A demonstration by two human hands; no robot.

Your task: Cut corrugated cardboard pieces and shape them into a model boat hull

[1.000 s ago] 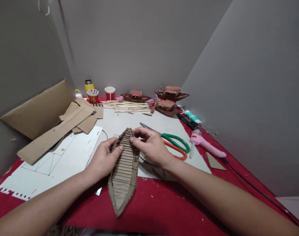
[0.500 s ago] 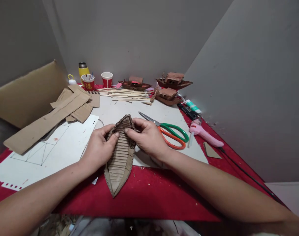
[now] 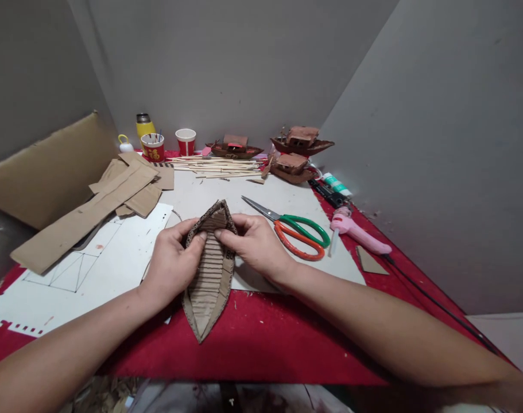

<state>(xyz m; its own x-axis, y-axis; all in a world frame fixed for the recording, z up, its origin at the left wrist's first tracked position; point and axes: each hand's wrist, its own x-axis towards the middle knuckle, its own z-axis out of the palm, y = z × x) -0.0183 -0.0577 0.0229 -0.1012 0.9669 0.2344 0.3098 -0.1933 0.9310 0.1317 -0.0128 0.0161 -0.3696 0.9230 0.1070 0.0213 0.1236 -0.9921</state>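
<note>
Between my hands is a cardboard boat hull (image 3: 210, 272), pointed at both ends, with ridged corrugations across its floor and low side walls. My left hand (image 3: 175, 255) grips its left wall, thumb inside the hull. My right hand (image 3: 256, 244) pinches the right wall near the far tip, its thumb also inside; the fingers behind both walls are hidden. The hull's near tip hangs over the red cloth (image 3: 278, 338). Just right of my right hand lie scissors (image 3: 295, 232) with one green and one orange handle, blades towards the far left.
Cardboard strips (image 3: 89, 212) and a paper with drawn lines (image 3: 127, 252) lie at left. Thin wooden sticks (image 3: 222, 166), paper cups (image 3: 186, 141) and several brown model boats (image 3: 293, 166) stand at the back. A pink glue gun (image 3: 360, 232) with a black cord rests at right.
The view has shifted slightly. Both hands keep hold of the hull near its far end, and my right thumb has moved a little left along its inside.
</note>
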